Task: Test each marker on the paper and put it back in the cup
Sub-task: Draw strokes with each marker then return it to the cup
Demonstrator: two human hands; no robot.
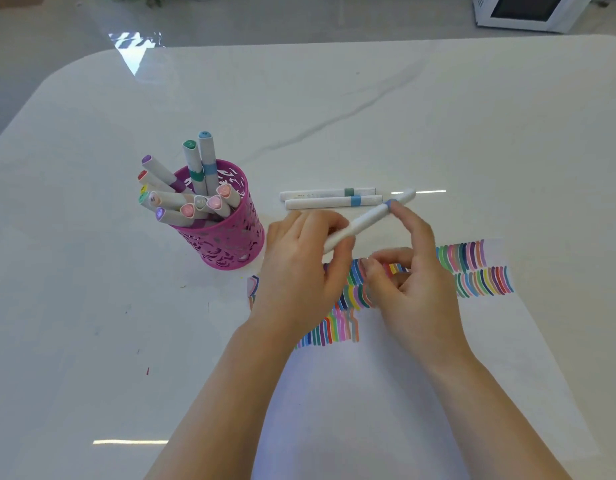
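A white marker (369, 218) with a blue band lies slanted above the paper (386, 393), which carries rows of coloured strokes. My left hand (299, 268) grips the marker's lower end. My right hand (414, 282) touches the blue band near the upper end with its forefinger, its other fingers curled over the strokes. A pink perforated cup (227, 237) stands to the left, holding several capped markers.
Two more white markers (329, 198), one green-banded and one blue-banded, lie side by side on the white marble table (438, 116) beyond my hands. A white appliance (528, 12) sits on the floor past the table's far right corner.
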